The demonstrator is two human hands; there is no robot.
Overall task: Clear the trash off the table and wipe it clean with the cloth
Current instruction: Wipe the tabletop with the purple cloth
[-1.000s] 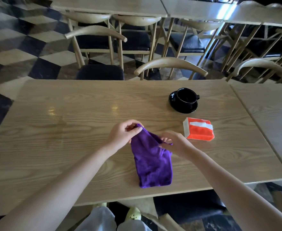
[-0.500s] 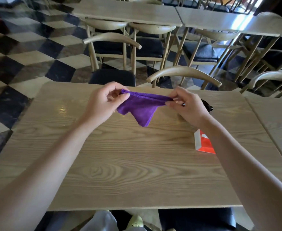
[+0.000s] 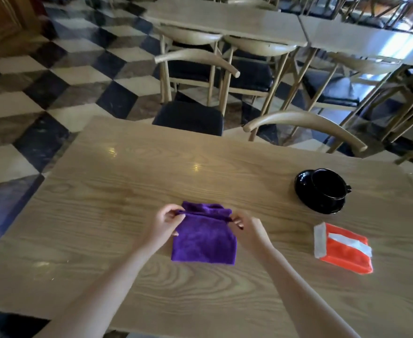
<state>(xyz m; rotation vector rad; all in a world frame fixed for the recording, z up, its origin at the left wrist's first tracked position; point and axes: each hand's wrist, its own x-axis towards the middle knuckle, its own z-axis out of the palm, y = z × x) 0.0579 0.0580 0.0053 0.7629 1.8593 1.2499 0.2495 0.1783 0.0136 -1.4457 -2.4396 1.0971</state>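
A purple cloth (image 3: 204,240) lies folded on the wooden table (image 3: 117,191), near its middle. My left hand (image 3: 165,224) pinches the cloth's far left corner, and my right hand (image 3: 248,230) pinches its far right corner. The far edge of the cloth is folded over between the two hands. The rest of the cloth rests flat on the table toward me.
An orange and white tissue pack (image 3: 342,248) lies to the right of the cloth. A black cup on a black saucer (image 3: 322,193) stands farther back on the right. Wooden chairs (image 3: 305,125) with dark seats line the far edge, over a checkered floor.
The cloth was held stretched in the air between both hands half a second ago. It now lies folded on the table, with both hands still on its far corners.
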